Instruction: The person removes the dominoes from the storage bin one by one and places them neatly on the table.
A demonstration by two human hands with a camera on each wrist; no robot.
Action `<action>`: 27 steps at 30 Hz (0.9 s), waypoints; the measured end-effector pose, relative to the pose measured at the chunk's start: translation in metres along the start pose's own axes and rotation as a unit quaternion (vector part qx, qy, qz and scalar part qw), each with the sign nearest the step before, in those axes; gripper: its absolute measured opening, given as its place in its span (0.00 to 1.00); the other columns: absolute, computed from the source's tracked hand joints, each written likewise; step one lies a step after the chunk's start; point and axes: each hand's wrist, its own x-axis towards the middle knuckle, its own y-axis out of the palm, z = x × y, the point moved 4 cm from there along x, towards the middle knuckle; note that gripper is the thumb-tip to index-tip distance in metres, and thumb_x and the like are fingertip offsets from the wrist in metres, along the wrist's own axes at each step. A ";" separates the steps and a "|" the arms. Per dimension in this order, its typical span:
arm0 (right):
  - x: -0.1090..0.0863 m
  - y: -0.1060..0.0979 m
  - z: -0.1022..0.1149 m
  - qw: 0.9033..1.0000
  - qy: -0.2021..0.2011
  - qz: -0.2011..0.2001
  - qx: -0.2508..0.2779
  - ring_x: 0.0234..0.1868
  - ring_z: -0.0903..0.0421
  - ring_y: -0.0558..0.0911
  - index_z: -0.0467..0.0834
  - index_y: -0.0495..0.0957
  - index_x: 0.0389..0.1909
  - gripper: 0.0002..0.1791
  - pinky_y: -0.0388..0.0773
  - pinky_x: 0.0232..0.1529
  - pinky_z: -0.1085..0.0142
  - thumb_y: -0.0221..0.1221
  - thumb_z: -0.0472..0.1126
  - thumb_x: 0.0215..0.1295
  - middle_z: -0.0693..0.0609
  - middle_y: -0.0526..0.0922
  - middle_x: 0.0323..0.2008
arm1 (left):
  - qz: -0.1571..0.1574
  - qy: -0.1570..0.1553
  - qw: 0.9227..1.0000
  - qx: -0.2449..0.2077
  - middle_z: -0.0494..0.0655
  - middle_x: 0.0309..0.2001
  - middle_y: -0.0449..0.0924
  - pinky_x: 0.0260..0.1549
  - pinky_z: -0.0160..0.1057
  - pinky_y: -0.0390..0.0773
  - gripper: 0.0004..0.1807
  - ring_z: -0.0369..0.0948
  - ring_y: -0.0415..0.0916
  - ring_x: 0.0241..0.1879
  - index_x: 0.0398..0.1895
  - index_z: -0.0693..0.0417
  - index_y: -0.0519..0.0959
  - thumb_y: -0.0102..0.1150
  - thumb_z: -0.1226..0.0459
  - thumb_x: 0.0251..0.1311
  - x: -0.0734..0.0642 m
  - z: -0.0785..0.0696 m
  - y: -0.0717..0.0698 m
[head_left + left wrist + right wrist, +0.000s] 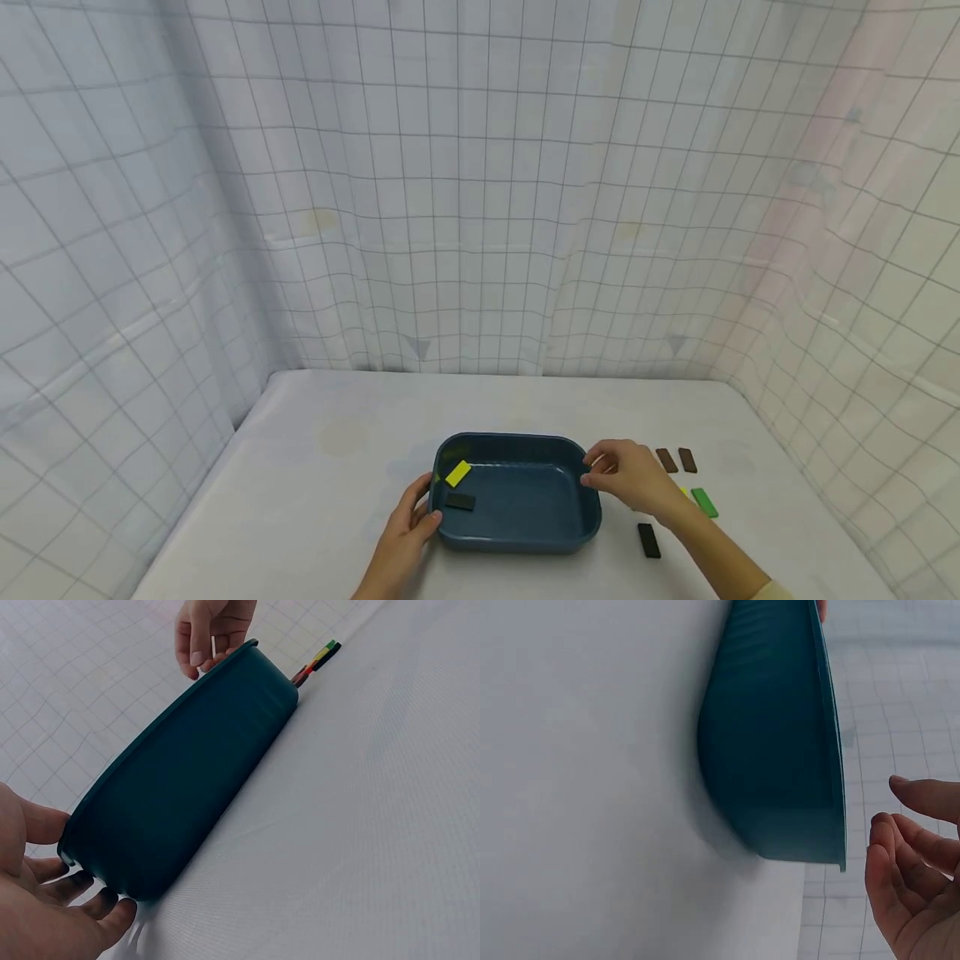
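A deep dark-blue plastic tray [525,546] stands on the white table. Inside it, near the left wall, lie a yellow rectangular block [458,474] and a black block [460,501]. My left hand [405,533] grips the tray's left end, thumb at the rim and fingers against the outer wall [169,780]. Over the right rim is my right hand [630,477], its fingers loosely bent. In the right wrist view, thumb and fingertips of the right hand [919,862] are apart, with nothing seen between them, just off the rim.
Right of the tray lie two brown blocks [667,460], a green block [704,502] and a black block [648,541]. A yellow block [683,491] is partly hidden by the right wrist. White grid-patterned cloth [480,208] hangs behind and at both sides.
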 end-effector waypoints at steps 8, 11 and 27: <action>0.026 0.033 0.018 0.999 -0.040 0.030 0.020 0.33 0.57 0.81 0.40 0.84 0.45 0.14 0.81 0.33 0.63 0.72 0.43 0.63 0.60 0.83 0.29 | 0.003 -0.010 1.000 -0.004 0.70 0.79 0.45 0.68 0.62 0.64 0.32 0.66 0.53 0.75 0.80 0.65 0.51 0.46 0.72 0.77 0.003 0.002 0.001; 0.035 0.043 0.025 0.998 -0.056 0.033 0.013 0.32 0.57 0.80 0.40 0.84 0.44 0.13 0.81 0.33 0.63 0.72 0.43 0.63 0.60 0.82 0.29 | 0.004 -0.011 1.000 -0.003 0.70 0.79 0.45 0.68 0.61 0.65 0.32 0.65 0.53 0.75 0.81 0.65 0.51 0.46 0.72 0.77 0.002 0.002 0.001; 0.077 0.114 0.066 0.992 -0.099 0.073 0.038 0.29 0.62 0.80 0.45 0.86 0.38 0.06 0.79 0.31 0.66 0.70 0.43 0.65 0.62 0.83 0.28 | 0.010 -0.005 1.000 0.001 0.71 0.79 0.44 0.68 0.62 0.64 0.32 0.66 0.53 0.75 0.80 0.66 0.50 0.45 0.72 0.78 0.000 -0.002 0.000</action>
